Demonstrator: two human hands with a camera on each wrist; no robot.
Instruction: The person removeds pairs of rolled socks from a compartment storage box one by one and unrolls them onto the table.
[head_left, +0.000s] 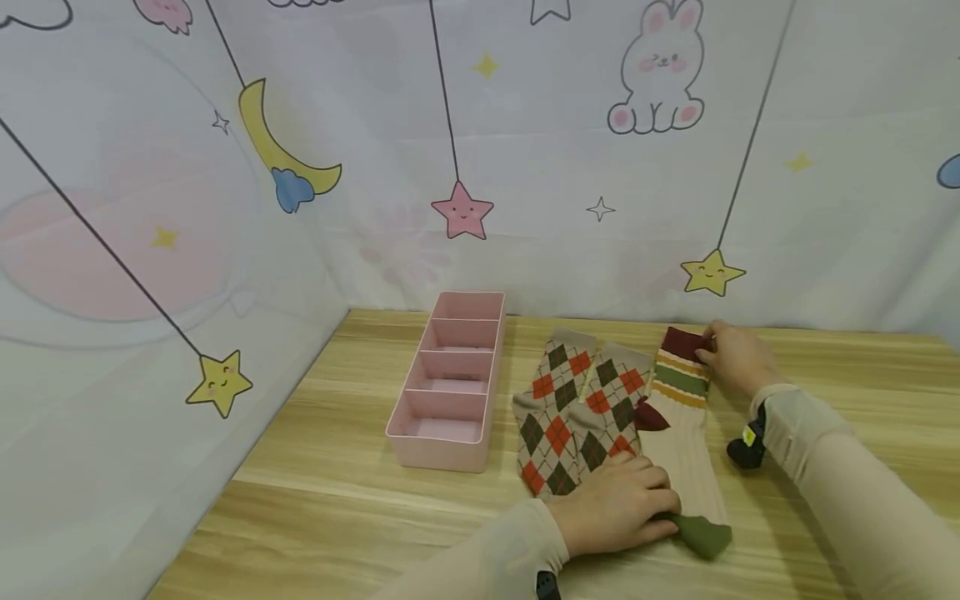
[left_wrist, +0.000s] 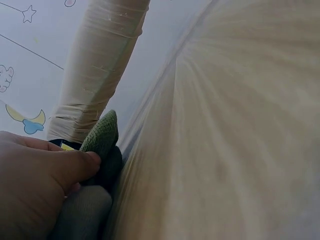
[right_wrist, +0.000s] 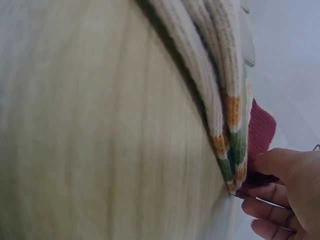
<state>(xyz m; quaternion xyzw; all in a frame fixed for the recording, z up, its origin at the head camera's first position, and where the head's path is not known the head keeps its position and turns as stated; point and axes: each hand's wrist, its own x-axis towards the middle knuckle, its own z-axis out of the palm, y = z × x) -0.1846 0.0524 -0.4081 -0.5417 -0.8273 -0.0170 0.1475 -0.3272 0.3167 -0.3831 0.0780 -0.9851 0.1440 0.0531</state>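
A cream sock [head_left: 678,458] with a maroon cuff, orange and green stripes, maroon heel and green toe lies lengthwise at the right of the table. At its far end my right hand [head_left: 738,358] pinches the maroon cuff [right_wrist: 261,127] between thumb and fingers. The right wrist view shows ribbed layers stacked one over another. My left hand [head_left: 618,504] holds the green toe [left_wrist: 102,135] at the near end, thumb on top. Left of it are two argyle socks [head_left: 553,417] in beige, red and dark green, side by side; my left hand overlaps their near ends in the head view.
A pink four-slot organizer box [head_left: 442,454] stands on the wooden table [head_left: 315,500], left of the socks. A white curtain [head_left: 540,258] printed with stars, a moon and a rabbit hangs behind the table and along its left.
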